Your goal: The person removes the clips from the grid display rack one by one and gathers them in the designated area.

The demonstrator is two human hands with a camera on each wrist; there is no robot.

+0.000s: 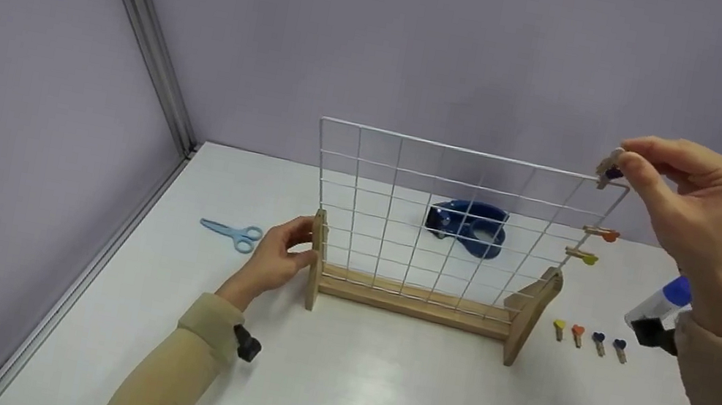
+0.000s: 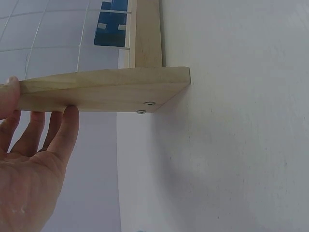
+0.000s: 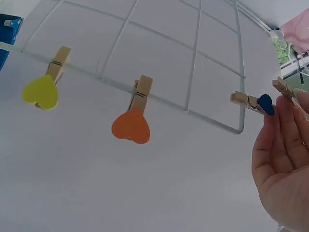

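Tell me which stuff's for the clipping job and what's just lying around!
For the job, probably:
wire grid
wooden stand
clipped heart pegs
loose heart pegs

Probably just lying about:
light-blue scissors
dark-blue plastic holder
blue-capped tube

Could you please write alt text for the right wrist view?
A right hand pinches a wooden clothespin beside a blue-heart clothespin clipped near a corner of a wire grid. An orange-heart clothespin and a yellow-heart clothespin are clipped along the adjoining edge.
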